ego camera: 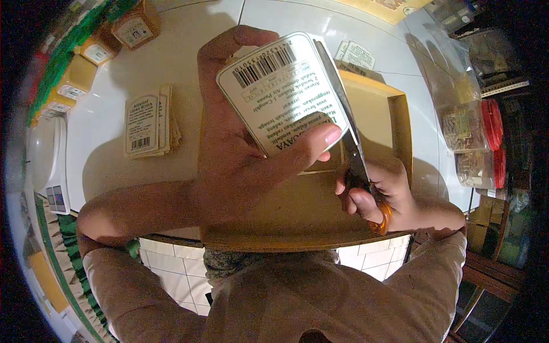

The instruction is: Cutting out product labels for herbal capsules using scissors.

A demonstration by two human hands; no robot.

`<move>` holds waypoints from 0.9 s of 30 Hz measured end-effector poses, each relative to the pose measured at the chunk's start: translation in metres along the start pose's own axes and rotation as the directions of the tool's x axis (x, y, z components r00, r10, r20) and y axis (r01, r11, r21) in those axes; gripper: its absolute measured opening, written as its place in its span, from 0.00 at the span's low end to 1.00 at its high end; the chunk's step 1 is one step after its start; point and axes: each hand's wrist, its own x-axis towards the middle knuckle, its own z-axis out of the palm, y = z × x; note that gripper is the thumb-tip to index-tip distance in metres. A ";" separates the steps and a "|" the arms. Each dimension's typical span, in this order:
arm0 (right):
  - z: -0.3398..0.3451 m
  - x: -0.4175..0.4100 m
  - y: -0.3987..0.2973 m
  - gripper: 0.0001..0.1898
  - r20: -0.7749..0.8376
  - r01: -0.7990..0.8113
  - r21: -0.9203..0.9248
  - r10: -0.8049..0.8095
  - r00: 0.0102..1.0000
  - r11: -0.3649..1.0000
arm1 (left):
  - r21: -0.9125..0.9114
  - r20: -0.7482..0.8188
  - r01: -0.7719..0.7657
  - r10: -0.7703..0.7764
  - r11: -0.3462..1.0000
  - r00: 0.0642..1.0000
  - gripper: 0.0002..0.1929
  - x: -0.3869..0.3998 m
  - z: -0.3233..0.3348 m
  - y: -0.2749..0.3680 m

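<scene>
My left hand [240,145] holds a white printed paper label [274,85] with rounded corners, a green border line and a barcode. The thumb presses on its lower right corner while the fingers stay behind it. In my right hand [392,184] is a pair of scissors [354,150] with orange handles, its blades pointing up along the label's right edge. A thin strip of paper shows beyond the blade there. Both hands are above a shallow yellow-brown cardboard tray [401,141]. How far apart the blades stand is hard to see.
To the left, a stack of similar labels [143,124] lies on the white tiled tabletop [184,47]. More labels [358,55] lie behind the tray. A white scale [53,171] and several amber-coloured packages [79,75] line the left side. Clear jars with red lids [491,124] stand at right.
</scene>
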 end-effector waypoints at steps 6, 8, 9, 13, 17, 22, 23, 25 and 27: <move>-0.001 0.000 0.002 0.08 -0.007 0.021 0.010 -0.021 1.000 1.000 | -0.257 0.007 -0.043 0.046 0.966 0.999 0.32 0.004 0.003 0.014; -0.002 -0.001 0.004 0.10 -0.014 0.010 -0.007 -0.010 1.000 1.000 | -0.226 0.004 -0.004 0.005 0.974 1.000 0.32 0.005 0.003 0.012; -0.001 0.001 0.003 0.11 -0.012 0.029 -0.019 -0.030 0.999 0.999 | -0.202 0.020 -0.103 0.109 0.974 0.994 0.32 0.005 -0.001 -0.005; 0.002 0.001 0.002 0.12 -0.036 0.042 -0.006 -0.043 0.998 0.999 | -0.219 0.035 -0.178 0.190 0.959 0.981 0.31 0.005 -0.001 -0.013; -0.003 0.001 0.003 0.11 0.000 0.014 0.006 -0.014 1.000 1.000 | -0.034 0.078 -0.101 0.103 0.994 0.992 0.32 0.001 -0.002 -0.002; 0.002 0.001 0.003 0.10 -0.039 0.012 0.119 -0.007 0.999 0.993 | 0.101 0.167 -0.174 0.155 0.980 0.974 0.38 -0.007 -0.001 -0.012; 0.002 0.001 0.003 0.10 -0.039 0.013 0.119 -0.008 0.999 0.993 | 0.102 0.167 -0.175 0.156 0.979 0.974 0.38 -0.007 -0.002 -0.011; 0.002 0.002 0.003 0.10 -0.013 0.041 0.132 -0.039 0.999 0.990 | 0.146 0.309 -0.306 0.250 0.941 0.917 0.38 -0.004 -0.004 -0.008; 0.003 0.002 0.004 0.09 -0.027 0.055 0.124 -0.052 0.998 0.991 | 0.156 0.281 -0.309 0.258 0.938 0.924 0.38 -0.003 -0.003 -0.010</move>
